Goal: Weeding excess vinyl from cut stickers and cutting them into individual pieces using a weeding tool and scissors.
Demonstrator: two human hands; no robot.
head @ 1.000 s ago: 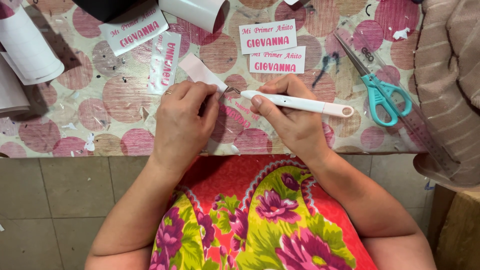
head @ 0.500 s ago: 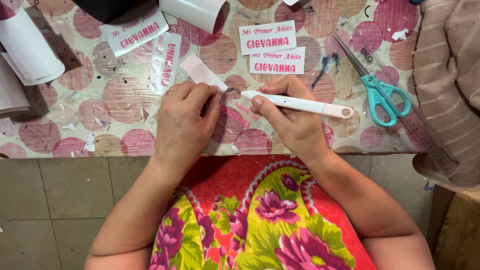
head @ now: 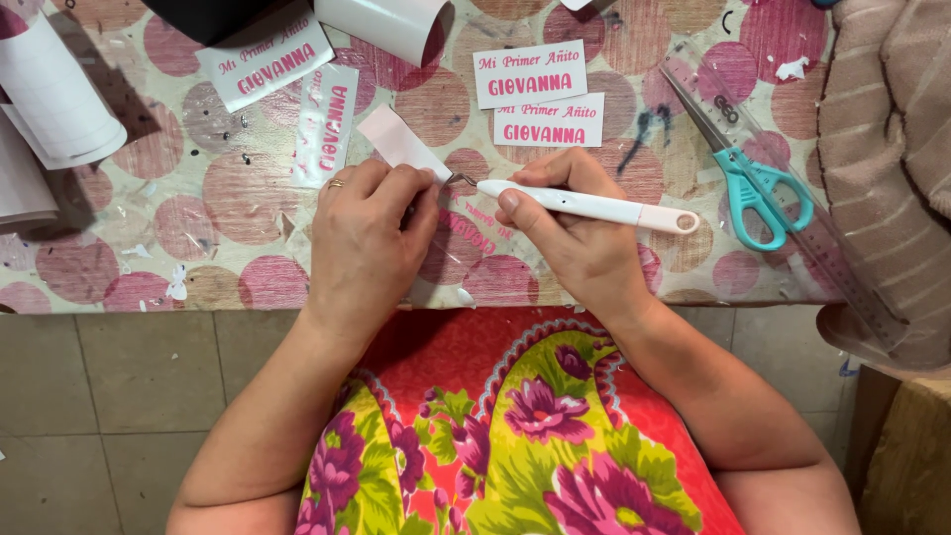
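The left hand (head: 369, 233) pinches a white sticker strip (head: 401, 144); the right hand (head: 580, 233) grips a white hook tool (head: 594, 206) touching it.

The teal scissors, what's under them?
The teal-handled scissors lie on a clear plastic ruler, which rests on the pink-dotted tablecloth. The part of the ruler under the blades and handles is mostly covered.

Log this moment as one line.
left hand: holds sticker strip | right hand: holds white weeding tool, hook at strip | teal scissors: idle
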